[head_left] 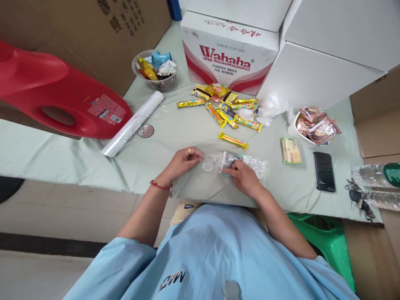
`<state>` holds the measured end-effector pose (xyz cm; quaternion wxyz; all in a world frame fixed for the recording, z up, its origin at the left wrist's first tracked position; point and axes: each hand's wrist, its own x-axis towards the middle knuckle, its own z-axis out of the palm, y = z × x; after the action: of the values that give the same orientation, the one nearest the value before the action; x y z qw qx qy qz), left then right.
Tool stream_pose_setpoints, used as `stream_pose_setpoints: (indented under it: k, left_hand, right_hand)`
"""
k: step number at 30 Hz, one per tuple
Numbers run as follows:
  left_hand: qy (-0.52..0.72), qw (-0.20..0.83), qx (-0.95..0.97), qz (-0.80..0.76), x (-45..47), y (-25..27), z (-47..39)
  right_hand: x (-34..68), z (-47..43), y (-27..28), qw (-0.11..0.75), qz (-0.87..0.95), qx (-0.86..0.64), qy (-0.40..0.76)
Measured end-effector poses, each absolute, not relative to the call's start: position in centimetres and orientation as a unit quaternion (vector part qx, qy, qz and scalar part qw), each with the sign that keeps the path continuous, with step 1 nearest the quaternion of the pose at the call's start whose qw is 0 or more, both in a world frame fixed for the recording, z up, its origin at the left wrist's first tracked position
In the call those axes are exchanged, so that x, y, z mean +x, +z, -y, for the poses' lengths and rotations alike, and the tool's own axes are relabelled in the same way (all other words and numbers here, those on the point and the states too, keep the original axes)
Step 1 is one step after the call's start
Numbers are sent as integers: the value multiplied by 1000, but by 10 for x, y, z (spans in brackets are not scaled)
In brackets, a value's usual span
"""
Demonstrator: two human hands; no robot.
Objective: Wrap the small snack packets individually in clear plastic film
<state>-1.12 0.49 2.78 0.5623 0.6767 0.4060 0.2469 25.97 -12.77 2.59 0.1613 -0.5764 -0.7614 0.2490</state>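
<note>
In front of the Wahaha carton [231, 58] lies a film-wrapped packet [229, 158]. Our right hand [245, 177] closes bent fingers over it, probably to steady it; our left hand [187, 160], before the carton's left edge, is curled, and we cannot tell whether it pinches film. Yellow-wrapped bars [228, 118] lie just before the carton, seemingly for easy reach. Pale green cloth [121, 173] covers our counter [184, 131]; left of the carton stands a red jug [71, 83].

packet [215, 162] partly hidden by right hand [243, 177], grip unclear. whether left hand [186, 161] holds anything, can't tell. red jug [78, 89] cut off at left edge, bottles [370, 174] at right.
</note>
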Motion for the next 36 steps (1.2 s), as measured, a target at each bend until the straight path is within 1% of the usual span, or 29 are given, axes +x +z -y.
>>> stream_pose_setpoints:
  k: [2, 5, 9, 14, 16, 21, 26, 30, 32, 36]
  left_hand:
    - [269, 549, 660, -438, -19, 26, -5]
    - [289, 502, 678, -452, -19, 29, -7]
    - [269, 445, 774, -361, 1, 39, -15]
    - [184, 393, 866, -248, 24, 42, -31]
    - [163, 403, 871, -228, 25, 44, -35]
    - [143, 495, 829, -216, 14, 58, -33]
    - [145, 537, 791, -256, 7, 65, -22]
    - [106, 581, 754, -288, 0, 65, -15]
    - [108, 570, 755, -306, -6, 65, -13]
    - [185, 544, 730, -368, -19, 62, -15]
  right_hand:
    - [262, 127, 25, 170, 759, -574, 256]
    - [263, 127, 26, 178, 753, -573, 269]
    - [263, 127, 29, 183, 751, -570, 277]
    - [263, 127, 31, 176, 754, -571, 272]
    - [263, 127, 31, 176, 756, -571, 267]
    - [264, 127, 31, 192, 760, -559, 270]
    - [264, 126, 34, 204, 753, -555, 289]
    - [263, 126, 34, 198, 754, -551, 297]
    - [263, 126, 34, 199, 756, -548, 296]
    - [263, 126, 32, 205, 755, -547, 298]
